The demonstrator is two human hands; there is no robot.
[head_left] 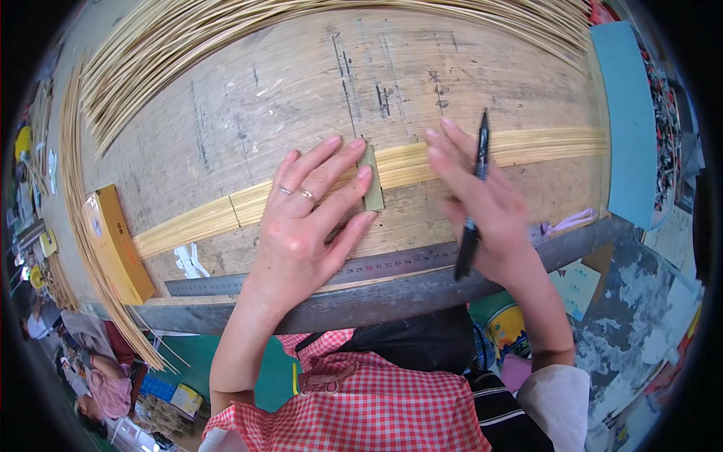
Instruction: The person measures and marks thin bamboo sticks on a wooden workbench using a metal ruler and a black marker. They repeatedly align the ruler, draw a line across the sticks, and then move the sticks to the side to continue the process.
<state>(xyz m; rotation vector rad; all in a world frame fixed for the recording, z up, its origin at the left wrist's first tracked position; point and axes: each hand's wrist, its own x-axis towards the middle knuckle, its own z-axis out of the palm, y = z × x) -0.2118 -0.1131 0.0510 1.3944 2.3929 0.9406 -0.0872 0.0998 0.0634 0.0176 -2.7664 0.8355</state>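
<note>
Bamboo strips [422, 162], thin and pale yellow, lie side by side in a flat band across the worn wooden table [301, 90], running from the lower left up toward the right edge. In the head view the left hand [309, 218] lies flat on this band with fingers spread and open, two rings on one finger, its fingertips touching a small olive-green gauge piece [371, 179] that stands crosswise on the strips. The right hand [482, 207] rests on the strips just beside that piece, its grip closed around a black pen [474, 200] that points away from the person, tip near the band's upper edge. A steel ruler [376, 265] lies along the near edge of the table, partly under both wrists. A yellow box [117, 245] sits at the left end of the band, and a loose fan of more strips [226, 38] arcs across the far side. A blue board [629, 113] stands at the right.
</note>
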